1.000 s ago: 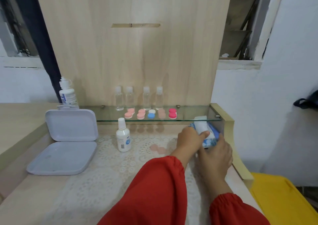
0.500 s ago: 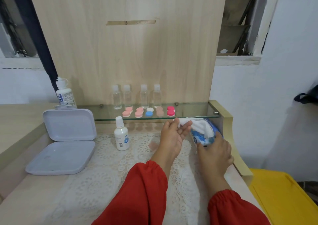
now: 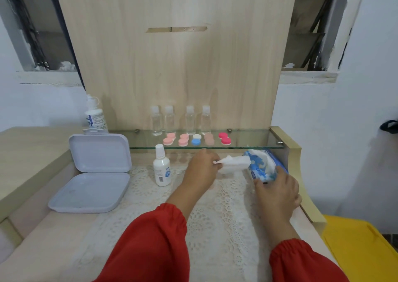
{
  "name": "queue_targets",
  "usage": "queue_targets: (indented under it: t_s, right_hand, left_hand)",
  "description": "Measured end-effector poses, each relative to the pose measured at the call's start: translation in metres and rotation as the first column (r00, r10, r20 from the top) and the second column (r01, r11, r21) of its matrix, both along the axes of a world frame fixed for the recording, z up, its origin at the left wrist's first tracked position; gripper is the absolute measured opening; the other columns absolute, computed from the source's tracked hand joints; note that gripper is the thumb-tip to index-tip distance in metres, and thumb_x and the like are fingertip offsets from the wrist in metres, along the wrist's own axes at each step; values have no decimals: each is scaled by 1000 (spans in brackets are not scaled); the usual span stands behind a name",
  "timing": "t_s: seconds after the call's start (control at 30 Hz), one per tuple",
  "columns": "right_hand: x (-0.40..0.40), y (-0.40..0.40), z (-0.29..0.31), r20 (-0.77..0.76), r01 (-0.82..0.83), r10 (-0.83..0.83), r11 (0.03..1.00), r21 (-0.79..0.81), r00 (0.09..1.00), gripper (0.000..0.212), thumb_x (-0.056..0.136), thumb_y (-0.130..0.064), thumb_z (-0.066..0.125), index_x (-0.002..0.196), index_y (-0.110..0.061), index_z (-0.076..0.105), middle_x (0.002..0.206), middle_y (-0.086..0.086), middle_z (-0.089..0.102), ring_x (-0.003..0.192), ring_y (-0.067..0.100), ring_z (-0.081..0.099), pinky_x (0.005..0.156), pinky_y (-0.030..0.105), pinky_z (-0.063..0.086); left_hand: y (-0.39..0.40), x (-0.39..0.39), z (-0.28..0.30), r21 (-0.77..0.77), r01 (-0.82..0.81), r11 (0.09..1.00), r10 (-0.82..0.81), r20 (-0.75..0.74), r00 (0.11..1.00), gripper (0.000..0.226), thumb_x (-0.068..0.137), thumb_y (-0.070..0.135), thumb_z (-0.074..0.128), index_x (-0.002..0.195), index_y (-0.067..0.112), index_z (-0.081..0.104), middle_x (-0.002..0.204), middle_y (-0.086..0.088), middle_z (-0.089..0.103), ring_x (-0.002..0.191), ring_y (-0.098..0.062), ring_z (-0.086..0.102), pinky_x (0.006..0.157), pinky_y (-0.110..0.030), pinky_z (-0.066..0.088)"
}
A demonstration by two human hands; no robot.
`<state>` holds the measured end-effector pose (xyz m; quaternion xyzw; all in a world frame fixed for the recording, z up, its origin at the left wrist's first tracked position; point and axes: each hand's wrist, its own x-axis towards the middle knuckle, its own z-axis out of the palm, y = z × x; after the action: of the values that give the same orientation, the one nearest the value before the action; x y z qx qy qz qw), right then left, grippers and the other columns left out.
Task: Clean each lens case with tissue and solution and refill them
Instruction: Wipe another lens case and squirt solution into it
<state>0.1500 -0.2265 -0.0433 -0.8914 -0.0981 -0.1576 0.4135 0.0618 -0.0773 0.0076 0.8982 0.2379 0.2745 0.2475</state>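
My left hand (image 3: 201,169) pinches a white tissue (image 3: 233,163) and holds it stretched out leftward from a blue tissue pack (image 3: 261,166). My right hand (image 3: 276,190) grips the near end of that pack on the lace mat. Several lens cases sit in a row on the glass shelf (image 3: 247,140): pale pink ones (image 3: 169,139), a white-and-blue one (image 3: 196,139), a beige one (image 3: 209,139) and a bright pink one (image 3: 224,138). A small white solution bottle (image 3: 161,166) stands upright left of my left hand.
Several clear bottles (image 3: 181,120) line the back of the shelf. An open white hinged box (image 3: 94,174) lies at the left, with a larger bottle (image 3: 94,115) behind it. A raised wooden edge (image 3: 301,174) borders the right; a yellow bin (image 3: 361,245) sits beyond.
My left hand has drawn the tissue out of the pack toward the left. My right hand keeps holding the pack down in about the same place.
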Motion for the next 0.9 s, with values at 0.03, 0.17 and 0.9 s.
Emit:
queue_targets:
  t_s: [0.03,0.17,0.9]
  right_hand:
    - [-1,0,1,10,-5,5,1000,-2,1000,66,78,-27,69,137,-15,45,137,10,46,134,27,29,104,46,24]
    - [-7,4,1,200,-80,72,996,31,977,53,80,-16,66,131,-10,53,139,13,46,135,30,28,109,49,18]
    - [-64,64,1,-28,-694,695,715,-85,719,46,80,-33,71,123,-37,54,98,-17,63,102,2,43,88,23,22]
  left_hand:
    - [2,-8,2,-2,-17,1000,18,58,998,18,91,17,61,106,11,69,99,0,50,94,-19,52,77,-27,37]
    - [13,-55,0,-73,-25,997,44,260,965,19,93,1,49,95,16,62,86,6,55,80,-13,54,70,-21,39]
    - [26,-93,-49,248,60,967,-48,-53,997,27,89,18,56,114,27,61,98,2,60,89,-15,56,71,-20,38]
